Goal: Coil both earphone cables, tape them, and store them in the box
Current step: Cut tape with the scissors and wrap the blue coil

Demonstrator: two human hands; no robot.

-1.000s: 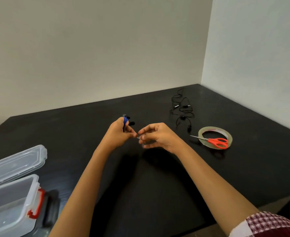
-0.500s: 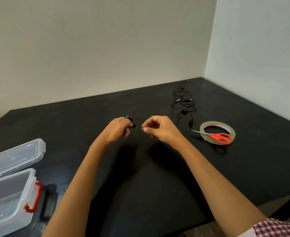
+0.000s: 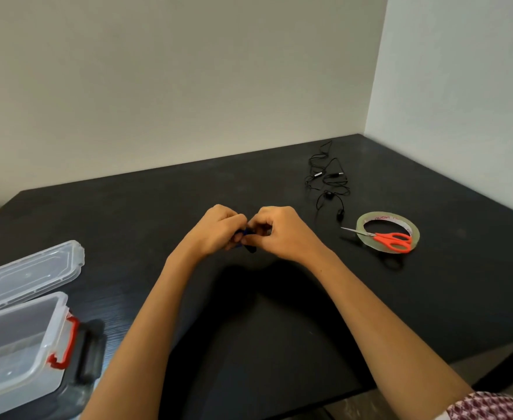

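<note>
Blue-black earphone coil (image 3: 246, 237) pinched between fingers of left hand (image 3: 219, 230) and right hand (image 3: 279, 231) above bench (image 3: 279, 328). Likely light, limp, springy; grip across bundle. Second earphone (image 3: 328, 183) loose near tape roll (image 3: 387, 234).

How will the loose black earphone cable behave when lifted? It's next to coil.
The loose black earphone cable looks thin and lies in slack loops, so it is probably floppy and light. Its loops overlap, so it may snag or tangle.

Black table (image 3: 279, 328), black loose earphone cable (image 3: 328, 180), blue and black coiled earphones (image 3: 244, 239) between the hands, orange-red scissors (image 3: 393, 240), pale translucent tape roll (image 3: 385, 218), clear plastic box (image 3: 16, 344) with red latch (image 3: 67, 344), clear lid (image 3: 28, 271), maroon-and-white patterned sleeve (image 3: 491, 407), off-white walls (image 3: 173, 80).
</note>
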